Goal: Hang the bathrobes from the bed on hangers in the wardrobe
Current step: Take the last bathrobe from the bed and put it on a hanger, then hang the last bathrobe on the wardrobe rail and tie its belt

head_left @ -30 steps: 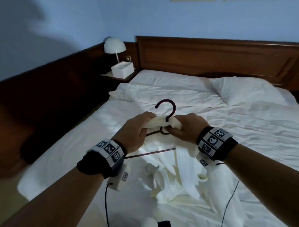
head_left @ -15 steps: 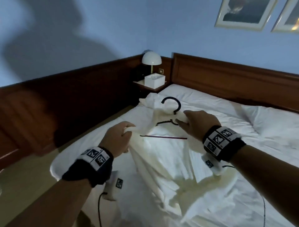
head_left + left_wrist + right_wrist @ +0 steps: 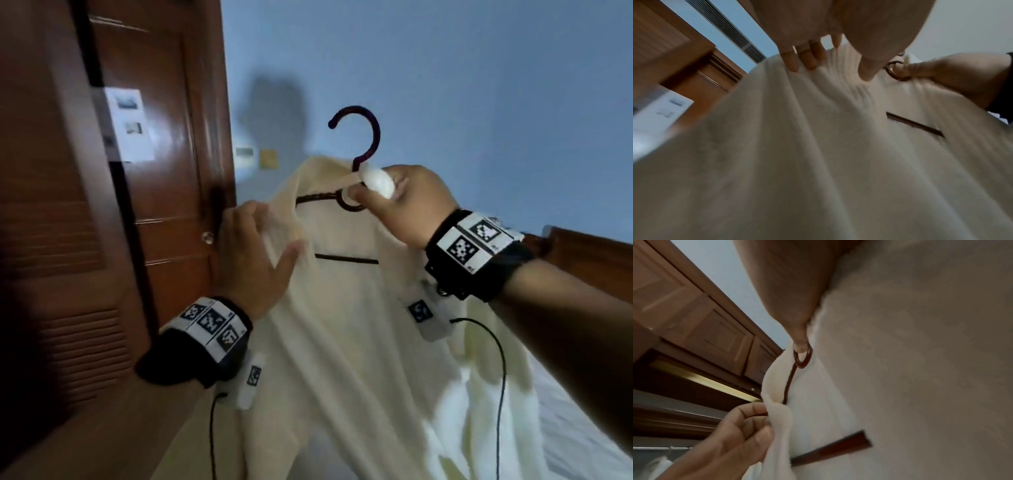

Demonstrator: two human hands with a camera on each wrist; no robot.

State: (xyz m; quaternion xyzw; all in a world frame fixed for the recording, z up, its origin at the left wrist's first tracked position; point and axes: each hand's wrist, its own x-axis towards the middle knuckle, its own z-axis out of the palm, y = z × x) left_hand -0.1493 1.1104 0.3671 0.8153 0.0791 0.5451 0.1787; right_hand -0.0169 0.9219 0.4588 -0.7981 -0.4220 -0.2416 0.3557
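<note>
A cream bathrobe (image 3: 342, 342) hangs in the air on a dark brown hanger (image 3: 368, 144), whose hook stands upright. My right hand (image 3: 370, 195) pinches the hanger's neck ring (image 3: 802, 360) together with the bunched collar. My left hand (image 3: 260, 240) grips the robe's left shoulder, fingers (image 3: 791, 63) and thumb curled into the cloth over the hanger's arm. The hanger's lower bar (image 3: 346, 258) shows in the robe's opening. The wardrobe (image 3: 51, 240) of brown wood stands close on the left. In the right wrist view its inside is lit, with a rail (image 3: 659, 447).
A wooden door (image 3: 164, 188) with a white paper notice (image 3: 128, 123) stands beside the wardrobe. The white bed (image 3: 582, 428) and its headboard (image 3: 589, 260) lie at the lower right. A blue wall fills the background. Something white hangs on the rail.
The view has swung from the bed to the wardrobe. The robe has been lifted off the bed and now hangs from the hanger. My left hand still holds its shoulder.
</note>
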